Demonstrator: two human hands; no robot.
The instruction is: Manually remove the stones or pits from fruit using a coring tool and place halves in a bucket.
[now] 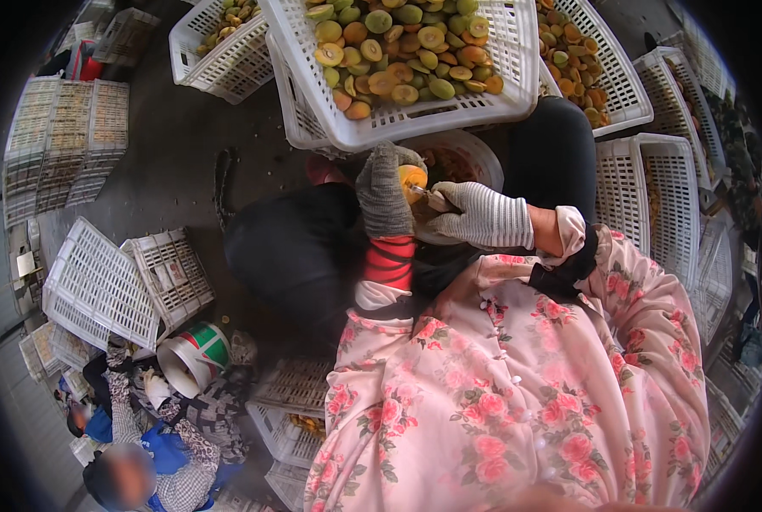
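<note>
My left hand [385, 189], in a dark grey knitted glove, is closed around an orange stone-fruit half [411, 183] that looks like a peach or apricot. In a grey-and-white striped glove, my right hand [487, 214] grips a small metal-tipped hand tool [420, 191]; its tip meets the fruit's cut face. The glove hides most of the handle. Below both hands stands a pale round bucket [489, 162] with orange and reddish scraps inside. Just beyond, a white slotted crate [423, 119] is tilted towards me, holding many green and orange fruit halves [402, 64].
More fruit-filled crates stand at far left [236, 70] and far right [624, 85]. Stacked crates [654, 196] line my right side. Left are leaning white crates [99, 282], a white-green-red bucket [195, 358] and a seated co-worker [167, 452]. My dark-clad knees flank the bucket.
</note>
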